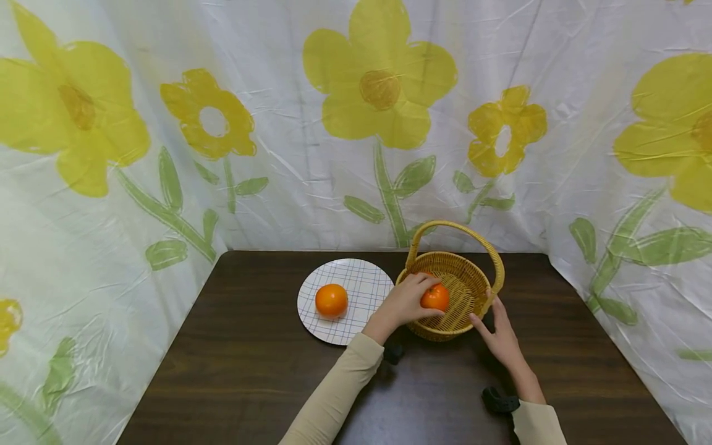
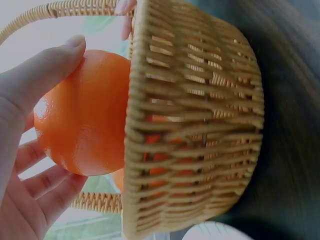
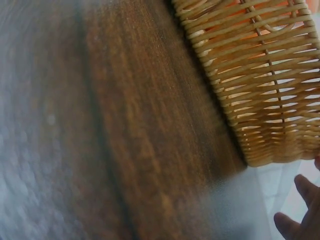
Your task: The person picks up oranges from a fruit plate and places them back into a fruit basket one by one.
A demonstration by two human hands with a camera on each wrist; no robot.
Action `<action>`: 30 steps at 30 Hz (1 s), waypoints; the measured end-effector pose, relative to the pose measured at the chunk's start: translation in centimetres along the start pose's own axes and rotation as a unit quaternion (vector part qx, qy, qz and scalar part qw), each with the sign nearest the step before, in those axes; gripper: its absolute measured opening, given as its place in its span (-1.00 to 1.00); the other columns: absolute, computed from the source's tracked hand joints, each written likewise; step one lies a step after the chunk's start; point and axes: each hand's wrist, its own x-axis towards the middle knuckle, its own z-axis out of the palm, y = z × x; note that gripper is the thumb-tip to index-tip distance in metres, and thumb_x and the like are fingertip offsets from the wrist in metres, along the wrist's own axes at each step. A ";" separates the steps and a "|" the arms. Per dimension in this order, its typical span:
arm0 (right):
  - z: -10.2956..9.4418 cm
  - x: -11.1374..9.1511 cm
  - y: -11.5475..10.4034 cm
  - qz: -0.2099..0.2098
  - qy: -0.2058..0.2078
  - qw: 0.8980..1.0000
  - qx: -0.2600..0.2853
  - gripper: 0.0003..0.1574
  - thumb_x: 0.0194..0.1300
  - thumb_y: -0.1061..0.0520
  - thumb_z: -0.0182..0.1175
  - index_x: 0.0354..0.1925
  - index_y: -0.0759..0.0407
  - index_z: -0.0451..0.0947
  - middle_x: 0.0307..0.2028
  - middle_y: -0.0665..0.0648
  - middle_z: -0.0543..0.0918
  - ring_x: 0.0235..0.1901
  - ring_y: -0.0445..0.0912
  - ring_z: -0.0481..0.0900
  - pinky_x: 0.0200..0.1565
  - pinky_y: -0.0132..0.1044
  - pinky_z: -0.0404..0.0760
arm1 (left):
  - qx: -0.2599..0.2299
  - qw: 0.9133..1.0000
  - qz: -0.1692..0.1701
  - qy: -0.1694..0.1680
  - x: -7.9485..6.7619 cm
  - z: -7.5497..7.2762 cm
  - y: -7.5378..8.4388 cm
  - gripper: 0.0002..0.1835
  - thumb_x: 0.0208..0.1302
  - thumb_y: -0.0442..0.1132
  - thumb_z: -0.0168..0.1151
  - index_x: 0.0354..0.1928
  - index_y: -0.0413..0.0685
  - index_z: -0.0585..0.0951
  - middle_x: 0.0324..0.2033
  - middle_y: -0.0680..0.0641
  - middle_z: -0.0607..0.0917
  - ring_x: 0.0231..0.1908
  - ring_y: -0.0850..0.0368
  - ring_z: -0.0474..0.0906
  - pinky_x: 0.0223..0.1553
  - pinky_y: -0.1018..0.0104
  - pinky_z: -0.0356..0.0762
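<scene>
My left hand [image 1: 408,301] grips a round orange fruit [image 2: 87,115] between thumb and fingers, at the rim of a woven wicker basket [image 1: 470,278]. In the head view this fruit shows a small mark on top. More orange-red shows behind the hand and through the weave, partly hidden. At the basket's right side, my right hand [image 1: 503,337] has its thumb and fingers spread and touches it near the handle's base. Some of its fingers [image 3: 309,189] appear at the edge of the right wrist view.
A round white plate [image 1: 364,281] with a blue grid pattern lies left of the basket. Another round orange fruit [image 1: 331,301] sits on it. The basket's arched handle [image 1: 461,227] rises above the dark wooden table [image 1: 245,352]. Behind hangs a flowered curtain [image 1: 289,179].
</scene>
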 end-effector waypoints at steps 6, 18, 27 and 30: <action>0.2 0.1 0.2 0.009 -0.006 1.000 -0.004 -0.03 0.33 -0.08 0.08 0.46 -0.15 -0.28 0.43 0.27 -0.19 0.36 0.32 -0.13 0.12 0.43 0.01 | 0.007 1.000 0.002 0.000 0.1 0.5 0.4 -0.29 0.00 0.24 0.31 0.22 0.22 0.42 0.10 0.06 0.49 0.07 0.12 0.42 -0.07 0.29 0.53; -0.1 0.0 0.1 0.007 -0.002 1.000 -0.002 -0.04 0.32 -0.06 0.09 0.47 -0.11 -0.25 0.43 0.27 -0.18 0.36 0.33 -0.13 0.11 0.44 0.01 | -0.001 1.000 -0.012 -0.017 0.4 1.4 1.0 -0.27 0.00 0.26 0.29 0.25 0.25 0.40 0.13 0.06 0.46 0.09 0.15 0.41 -0.04 0.30 0.52; 0.0 0.1 0.2 -0.013 0.006 1.000 0.003 -0.04 0.32 -0.03 0.10 0.47 -0.07 -0.23 0.42 0.29 -0.14 0.35 0.34 -0.10 0.10 0.44 0.03 | 0.000 1.000 -0.008 -0.029 0.6 1.9 1.3 -0.28 0.01 0.27 0.27 0.24 0.21 0.42 0.12 0.04 0.48 0.07 0.15 0.43 -0.02 0.30 0.50; 0.0 0.1 0.2 -0.017 0.007 1.000 0.002 -0.04 0.32 -0.02 0.10 0.47 -0.06 -0.23 0.43 0.28 -0.14 0.35 0.33 -0.11 0.10 0.44 0.03 | -0.002 0.999 -0.010 -0.034 0.6 2.1 1.3 -0.28 0.02 0.28 0.26 0.24 0.21 0.41 0.12 0.04 0.48 0.06 0.14 0.43 -0.01 0.30 0.50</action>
